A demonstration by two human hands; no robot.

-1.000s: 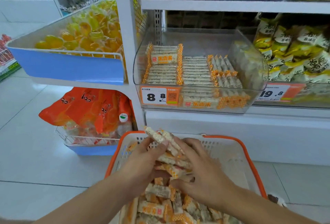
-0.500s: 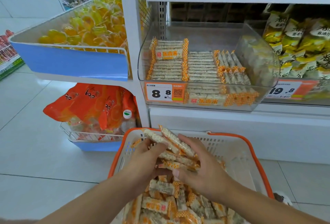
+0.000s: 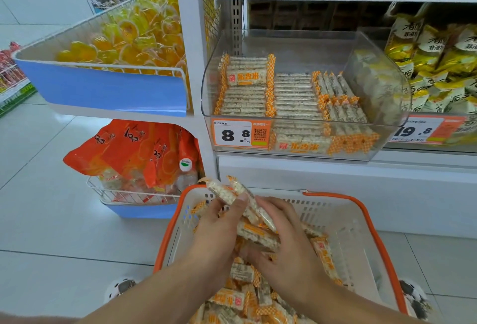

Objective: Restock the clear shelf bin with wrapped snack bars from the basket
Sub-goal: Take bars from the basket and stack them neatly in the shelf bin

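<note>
Your left hand [image 3: 219, 228] and right hand [image 3: 286, 241] are covering most of the snack bars [image 3: 254, 230] you are gripping, so their count is staying unclear. Your forearms are hiding the lower part of the basket [image 3: 343, 223], and the bottom edge is cutting off its near rim. The price tag [image 3: 240, 134] is blocking the bin's [image 3: 374, 71] front left corner; its small print is reading too tiny to make out.

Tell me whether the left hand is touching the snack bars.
Touching. The head view shows the left hand gripping a bundle of snack bars, thumb pressed across them.
</note>
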